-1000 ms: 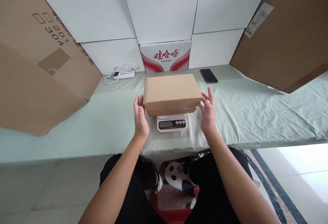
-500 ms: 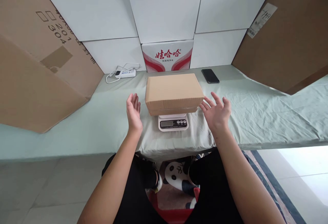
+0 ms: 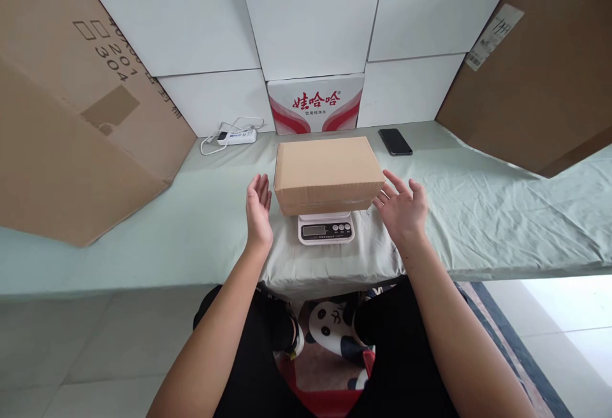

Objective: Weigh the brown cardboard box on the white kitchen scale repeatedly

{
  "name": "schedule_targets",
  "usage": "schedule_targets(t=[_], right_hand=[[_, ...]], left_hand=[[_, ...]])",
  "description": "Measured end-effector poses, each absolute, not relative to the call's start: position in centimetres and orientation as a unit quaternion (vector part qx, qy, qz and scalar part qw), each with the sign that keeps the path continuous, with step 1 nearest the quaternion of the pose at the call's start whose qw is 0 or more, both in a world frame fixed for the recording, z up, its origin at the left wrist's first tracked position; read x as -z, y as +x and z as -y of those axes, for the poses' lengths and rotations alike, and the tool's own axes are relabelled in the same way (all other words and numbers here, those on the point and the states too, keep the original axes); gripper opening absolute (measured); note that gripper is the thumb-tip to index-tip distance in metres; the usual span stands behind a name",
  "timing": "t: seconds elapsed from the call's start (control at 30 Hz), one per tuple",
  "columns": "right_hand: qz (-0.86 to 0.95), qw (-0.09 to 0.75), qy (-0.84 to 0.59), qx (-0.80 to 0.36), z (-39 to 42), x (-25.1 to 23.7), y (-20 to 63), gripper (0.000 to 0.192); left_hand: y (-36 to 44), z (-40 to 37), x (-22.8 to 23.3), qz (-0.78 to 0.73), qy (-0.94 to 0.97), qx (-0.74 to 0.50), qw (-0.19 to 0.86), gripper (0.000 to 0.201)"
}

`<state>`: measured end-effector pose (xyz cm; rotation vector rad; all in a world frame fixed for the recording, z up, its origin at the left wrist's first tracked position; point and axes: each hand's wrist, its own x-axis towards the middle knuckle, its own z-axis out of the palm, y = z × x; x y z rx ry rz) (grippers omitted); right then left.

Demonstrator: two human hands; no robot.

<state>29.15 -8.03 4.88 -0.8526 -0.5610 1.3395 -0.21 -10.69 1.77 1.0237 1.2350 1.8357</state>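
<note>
Cardboard box (image 3: 329, 172) sits on the scale (image 3: 326, 229), both hands' grip apart, empty.

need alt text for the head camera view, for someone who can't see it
A closed cardboard box sits on a small white kitchen scale on a table covered in pale green cloth. The person's open left hand and right hand flank it, not gripping. A black phone lies behind.

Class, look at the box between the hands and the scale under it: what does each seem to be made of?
Box: probably brown corrugated cardboard, matte, with folded edges. Scale: seemingly white plastic, smooth and slightly glossy, with a dark display and round buttons.
</note>
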Motion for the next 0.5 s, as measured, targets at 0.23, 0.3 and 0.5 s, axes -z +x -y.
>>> schedule_targets(t=[0.23, 0.3, 0.5], right_hand=[[0.348, 0.649, -0.416, -0.534, 8.3, -4.2, 28.3, 0.055], [0.395, 0.632, -0.419, -0.519, 8.4, -3.9, 28.0, 0.061], [0.487, 0.617, -0.369, -0.496, 8.7, -3.4, 27.2, 0.060]], left_hand=[[1.4, 11.4, -1.9, -0.461, 0.413, -0.690, 0.377, 0.088], [1.7, 11.5, -2.0, -0.459, 0.420, -0.684, 0.380, 0.087], [2.2, 11.8, -2.3, -0.442, 0.432, -0.686, 0.384, 0.082]])
